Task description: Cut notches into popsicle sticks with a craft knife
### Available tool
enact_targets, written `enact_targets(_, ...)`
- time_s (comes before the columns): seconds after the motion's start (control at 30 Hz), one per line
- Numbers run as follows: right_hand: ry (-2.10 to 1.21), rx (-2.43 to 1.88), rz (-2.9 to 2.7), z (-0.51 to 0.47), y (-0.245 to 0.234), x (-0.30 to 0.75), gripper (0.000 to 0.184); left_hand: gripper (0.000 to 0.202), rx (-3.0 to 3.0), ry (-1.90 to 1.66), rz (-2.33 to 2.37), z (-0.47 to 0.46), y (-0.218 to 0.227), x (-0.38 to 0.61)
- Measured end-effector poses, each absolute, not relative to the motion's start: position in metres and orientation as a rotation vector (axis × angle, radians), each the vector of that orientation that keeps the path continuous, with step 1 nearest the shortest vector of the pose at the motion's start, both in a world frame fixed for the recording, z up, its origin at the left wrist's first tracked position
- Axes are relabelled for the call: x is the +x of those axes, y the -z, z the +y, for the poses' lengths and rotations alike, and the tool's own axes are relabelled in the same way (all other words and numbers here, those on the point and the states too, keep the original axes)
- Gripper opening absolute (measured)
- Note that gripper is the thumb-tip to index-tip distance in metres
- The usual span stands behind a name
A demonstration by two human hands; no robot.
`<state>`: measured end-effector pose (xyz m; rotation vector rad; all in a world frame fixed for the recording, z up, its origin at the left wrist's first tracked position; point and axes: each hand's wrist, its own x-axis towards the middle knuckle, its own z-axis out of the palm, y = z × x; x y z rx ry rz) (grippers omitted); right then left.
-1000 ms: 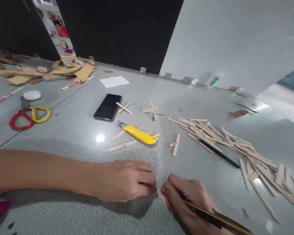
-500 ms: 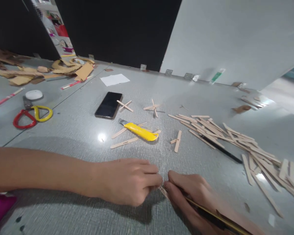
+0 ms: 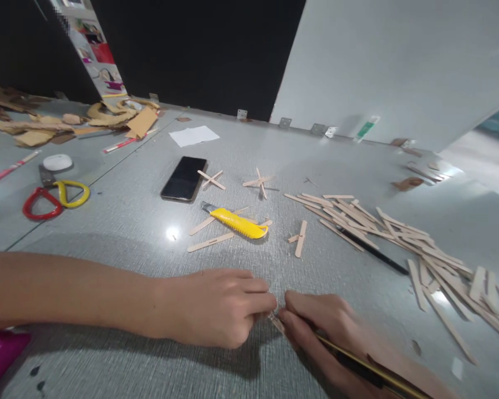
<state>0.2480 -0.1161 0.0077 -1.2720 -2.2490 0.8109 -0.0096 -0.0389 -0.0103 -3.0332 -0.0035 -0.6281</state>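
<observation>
My left hand [image 3: 228,307] is closed low over the table, its fingertips pressed together; what they hold is hidden behind the fingers. Just to its right, my right hand [image 3: 328,332] grips a slim black-and-gold tool [image 3: 357,363] whose working end is covered by the fingers. Between the two hands a short pale strip [image 3: 277,323] shows, too small to make out fully. Beyond the hands lies a yellow box cutter [image 3: 241,223], blade out, on top of several wooden craft sticks [image 3: 210,243]. Small crossed stick pieces [image 3: 301,239] rest nearby.
A heap of craft sticks [image 3: 399,238] spreads at the right, with a black rod [image 3: 372,249] among them. A phone [image 3: 185,178], red-and-yellow-handled scissors [image 3: 44,204], a white mouse [image 3: 57,162] and cardboard scraps [image 3: 45,130] lie further left. Upright panels [image 3: 208,55] border the back.
Both hands stay nearly in place, with the right hand and its tool tilted very slightly. The view has shifted a little.
</observation>
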Motion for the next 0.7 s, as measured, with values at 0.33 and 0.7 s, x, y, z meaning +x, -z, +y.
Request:
enact_targets(0.33, -0.647, -1.275, -2.386, -0.110, -0.024, 0.237, 0.036, 0.024, -3.058, 0.605, -0.021, -0.038, 0.014, -0.011)
enact_targets(0.7, -0.700, -1.245, -2.469, -0.112, -0.021, 0.239, 0.031, 0.019, -3.098, 0.662, -0.087, -0.039, 0.015, -0.011)
